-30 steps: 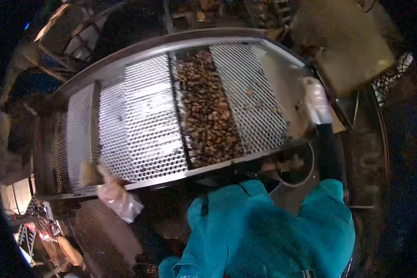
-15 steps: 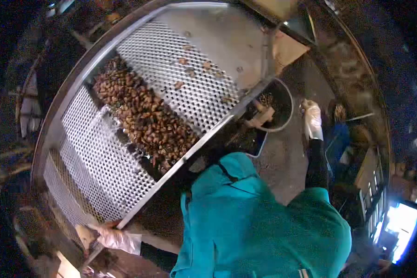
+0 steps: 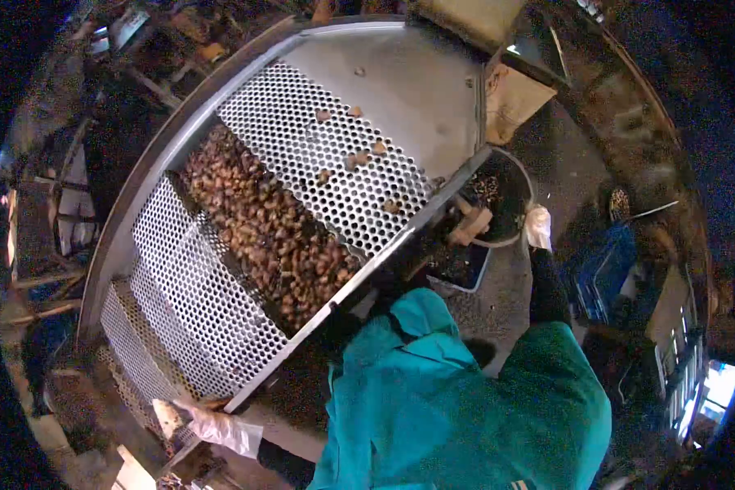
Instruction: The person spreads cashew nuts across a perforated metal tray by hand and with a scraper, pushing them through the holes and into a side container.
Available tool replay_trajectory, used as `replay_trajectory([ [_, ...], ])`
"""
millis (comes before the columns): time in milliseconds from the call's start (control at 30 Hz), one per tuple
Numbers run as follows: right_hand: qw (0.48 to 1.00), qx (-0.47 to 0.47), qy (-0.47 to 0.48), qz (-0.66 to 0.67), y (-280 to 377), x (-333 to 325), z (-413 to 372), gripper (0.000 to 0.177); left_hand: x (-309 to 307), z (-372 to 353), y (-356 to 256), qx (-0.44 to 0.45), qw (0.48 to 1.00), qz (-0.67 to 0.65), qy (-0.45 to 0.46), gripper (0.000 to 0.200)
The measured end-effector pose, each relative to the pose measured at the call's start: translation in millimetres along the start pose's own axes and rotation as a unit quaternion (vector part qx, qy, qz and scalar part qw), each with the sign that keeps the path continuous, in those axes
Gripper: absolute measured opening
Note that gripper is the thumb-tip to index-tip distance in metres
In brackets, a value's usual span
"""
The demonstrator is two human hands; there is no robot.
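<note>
Head view: the left hand [image 3: 216,426], in a clear plastic glove, touches the lower corner of the long perforated steel sorting tray [image 3: 220,327]; I cannot tell whether its fingers clasp the rim. The right hand [image 3: 537,227] hangs beside the round dark bucket [image 3: 510,175], its fingers unreadable. With brown nuts [image 3: 269,237] heaped mid-tray, a jolt at that corner could spill them over the near rail.

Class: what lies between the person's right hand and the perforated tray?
In the head view, a round dark bowl sits between the right hand and the tray edge.
</note>
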State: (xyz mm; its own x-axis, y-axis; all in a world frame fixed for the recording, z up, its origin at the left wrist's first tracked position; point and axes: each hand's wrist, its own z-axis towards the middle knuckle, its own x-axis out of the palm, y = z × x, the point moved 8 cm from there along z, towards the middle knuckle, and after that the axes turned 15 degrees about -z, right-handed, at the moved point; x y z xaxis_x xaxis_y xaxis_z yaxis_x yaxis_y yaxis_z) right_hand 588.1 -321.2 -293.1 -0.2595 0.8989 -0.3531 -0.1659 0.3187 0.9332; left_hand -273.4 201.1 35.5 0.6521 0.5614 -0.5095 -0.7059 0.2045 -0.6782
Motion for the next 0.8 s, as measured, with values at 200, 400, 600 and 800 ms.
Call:
replay_trajectory([
  [200,0.892,0.149,0.137,-0.404,5,88,-87,0.036,-1,8,-3,-0.006,1.000,-0.020,0.010,0.058],
  [400,0.955,0.231,0.103,0.154,-62,136,-126,0.031,10,14,-15,-0.003,0.998,-0.039,0.043,0.058],
  [600,0.947,0.243,0.211,0.007,-81,122,-146,0.025,13,17,-16,-0.012,0.996,-0.062,0.058,0.057],
  [800,0.943,0.303,0.138,0.014,-78,95,-126,0.024,11,11,-20,-0.035,0.996,-0.065,0.059,0.057],
])
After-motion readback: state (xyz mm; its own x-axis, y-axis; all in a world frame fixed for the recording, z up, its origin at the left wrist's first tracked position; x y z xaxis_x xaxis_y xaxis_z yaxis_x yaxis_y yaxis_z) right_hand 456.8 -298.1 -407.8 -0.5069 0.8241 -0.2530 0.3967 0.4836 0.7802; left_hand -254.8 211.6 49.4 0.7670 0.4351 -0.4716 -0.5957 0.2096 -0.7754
